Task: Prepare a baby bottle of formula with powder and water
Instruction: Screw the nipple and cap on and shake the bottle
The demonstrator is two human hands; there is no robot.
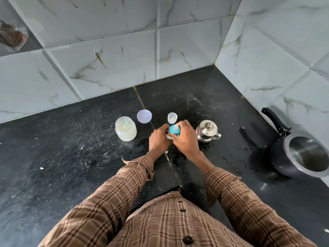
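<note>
The baby bottle stands upright on the black counter, its blue collar and clear teat on top. My left hand wraps the bottle's body from the left. My right hand grips the blue collar from the right. The bottle's body is mostly hidden by both hands. Left of them stands an open powder jar with a green scoop inside. The jar's pale purple lid lies behind it. A small clear cap sits just behind the bottle. A small steel kettle is right of my right hand.
A dark pressure cooker with a long black handle sits at the right edge of the counter. Water drops and powder specks mark the counter near the bottle. Marble-patterned tiled walls close the corner behind and to the right.
</note>
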